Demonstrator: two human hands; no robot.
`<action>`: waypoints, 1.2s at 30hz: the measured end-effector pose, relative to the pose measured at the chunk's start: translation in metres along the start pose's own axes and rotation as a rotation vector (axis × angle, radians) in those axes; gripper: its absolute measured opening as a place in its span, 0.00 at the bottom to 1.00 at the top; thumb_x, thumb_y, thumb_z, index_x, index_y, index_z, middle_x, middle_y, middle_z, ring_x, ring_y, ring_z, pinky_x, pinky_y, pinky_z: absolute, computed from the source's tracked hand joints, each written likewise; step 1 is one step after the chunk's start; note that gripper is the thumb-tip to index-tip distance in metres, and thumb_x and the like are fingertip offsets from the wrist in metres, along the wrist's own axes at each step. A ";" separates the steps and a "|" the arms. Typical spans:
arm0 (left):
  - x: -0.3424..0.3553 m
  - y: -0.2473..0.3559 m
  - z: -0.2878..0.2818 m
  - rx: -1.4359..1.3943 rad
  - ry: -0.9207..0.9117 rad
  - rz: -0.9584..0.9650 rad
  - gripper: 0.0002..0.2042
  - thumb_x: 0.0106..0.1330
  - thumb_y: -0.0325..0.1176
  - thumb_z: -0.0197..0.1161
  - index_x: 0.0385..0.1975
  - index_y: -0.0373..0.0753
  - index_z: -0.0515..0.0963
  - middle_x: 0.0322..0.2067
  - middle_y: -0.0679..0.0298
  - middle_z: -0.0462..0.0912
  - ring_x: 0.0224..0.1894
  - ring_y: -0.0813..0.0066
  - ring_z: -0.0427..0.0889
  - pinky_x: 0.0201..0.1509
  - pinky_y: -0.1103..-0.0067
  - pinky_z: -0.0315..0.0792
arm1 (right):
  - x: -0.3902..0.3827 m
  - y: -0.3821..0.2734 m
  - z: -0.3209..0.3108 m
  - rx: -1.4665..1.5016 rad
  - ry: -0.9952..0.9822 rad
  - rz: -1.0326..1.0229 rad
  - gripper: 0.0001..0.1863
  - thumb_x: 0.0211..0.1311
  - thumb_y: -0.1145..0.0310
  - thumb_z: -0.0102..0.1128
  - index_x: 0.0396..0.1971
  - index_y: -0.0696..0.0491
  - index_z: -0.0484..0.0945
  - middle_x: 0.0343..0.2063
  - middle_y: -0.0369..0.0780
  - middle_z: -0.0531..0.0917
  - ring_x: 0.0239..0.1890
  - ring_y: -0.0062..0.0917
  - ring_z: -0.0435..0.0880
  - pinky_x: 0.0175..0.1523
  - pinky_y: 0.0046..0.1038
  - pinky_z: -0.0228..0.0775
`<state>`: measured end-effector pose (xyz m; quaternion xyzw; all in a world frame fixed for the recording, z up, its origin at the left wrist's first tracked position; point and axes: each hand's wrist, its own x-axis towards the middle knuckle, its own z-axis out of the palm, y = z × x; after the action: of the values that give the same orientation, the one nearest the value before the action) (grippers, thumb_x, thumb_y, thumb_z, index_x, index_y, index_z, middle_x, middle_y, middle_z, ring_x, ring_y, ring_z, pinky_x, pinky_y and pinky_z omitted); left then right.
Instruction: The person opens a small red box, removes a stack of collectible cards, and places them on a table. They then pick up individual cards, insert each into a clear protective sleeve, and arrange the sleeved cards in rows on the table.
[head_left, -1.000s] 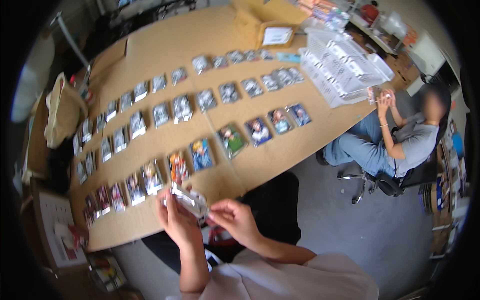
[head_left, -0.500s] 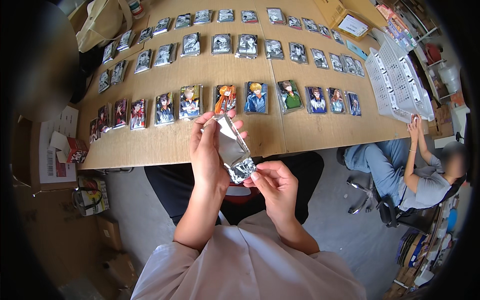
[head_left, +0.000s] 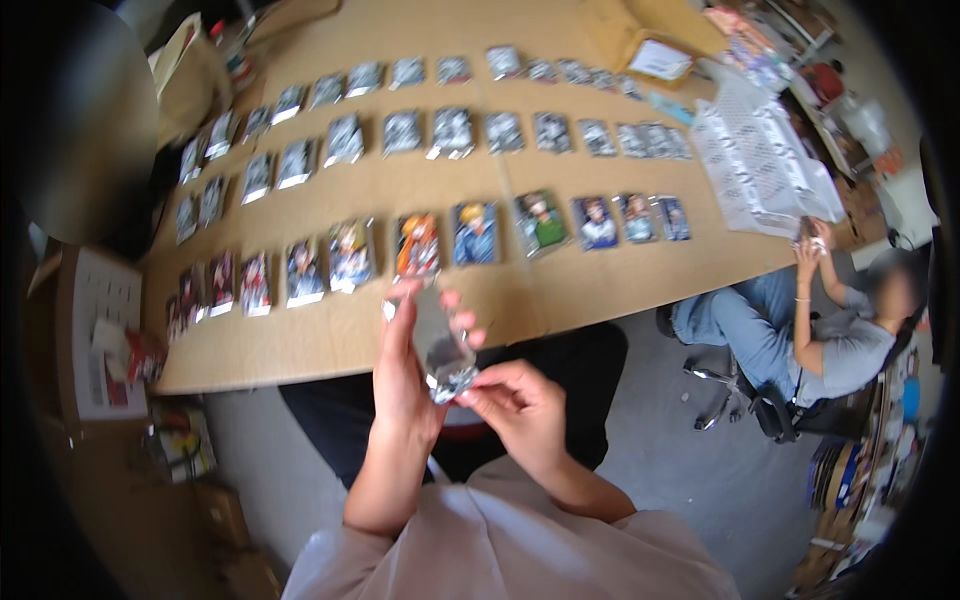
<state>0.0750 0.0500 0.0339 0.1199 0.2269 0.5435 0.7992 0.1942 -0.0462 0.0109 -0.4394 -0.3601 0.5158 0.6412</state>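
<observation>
Over the table's near edge, my left hand [head_left: 400, 350] cradles a silvery, shiny-faced stack of sleeved cards [head_left: 440, 335], thumb on one side and fingertips on the other. My right hand [head_left: 525, 410] pinches the stack's lower corner between thumb and fingers, where a patch of black-and-white print shows. Motion blur hides the fine detail of this end. Just beyond my left fingertips lies a pile of cards with an orange-haired figure [head_left: 416, 245]. Beside it sits a pile with a blond figure in blue [head_left: 475, 233].
Several piles of black-and-white cards [head_left: 402, 132] form two rows farther back on the wooden table [head_left: 350, 190]. A white basket [head_left: 745, 170] and a cardboard box [head_left: 640, 45] stand at the right. There a seated person [head_left: 850, 320] holds something small. An opened carton [head_left: 110, 320] is at the left.
The whole view has shifted and tilted, so the table appears lower at its left side. Both hands keep hold of the stack; less black-and-white print shows. The other person's hands have moved slightly.
</observation>
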 end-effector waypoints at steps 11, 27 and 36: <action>0.005 -0.030 0.009 0.114 0.070 0.016 0.25 0.83 0.42 0.52 0.77 0.57 0.60 0.49 0.55 0.80 0.44 0.64 0.84 0.44 0.69 0.84 | 0.059 -0.069 -0.046 -0.949 -0.221 -0.340 0.18 0.64 0.67 0.78 0.52 0.52 0.85 0.26 0.39 0.89 0.23 0.26 0.88 0.29 0.27 0.79; 0.034 -0.004 -0.099 -0.283 -0.104 -0.060 0.28 0.82 0.62 0.46 0.76 0.58 0.65 0.64 0.36 0.74 0.62 0.21 0.77 0.47 0.39 0.87 | 0.550 -0.106 -0.306 -1.446 0.370 -0.085 0.20 0.60 0.58 0.75 0.45 0.57 0.88 0.44 0.51 0.91 0.49 0.45 0.91 0.53 0.41 0.81; 0.027 -0.003 -0.111 -0.217 0.116 -0.078 0.29 0.81 0.61 0.49 0.77 0.60 0.63 0.63 0.38 0.75 0.62 0.27 0.79 0.48 0.38 0.86 | 0.620 -0.101 -0.301 -1.537 0.489 0.112 0.28 0.58 0.52 0.80 0.49 0.60 0.87 0.53 0.51 0.89 0.57 0.45 0.87 0.61 0.42 0.80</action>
<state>0.0307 0.0679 -0.0701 -0.0081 0.2171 0.5394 0.8135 0.6340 0.4945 0.0043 -0.8753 -0.4409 0.0447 0.1938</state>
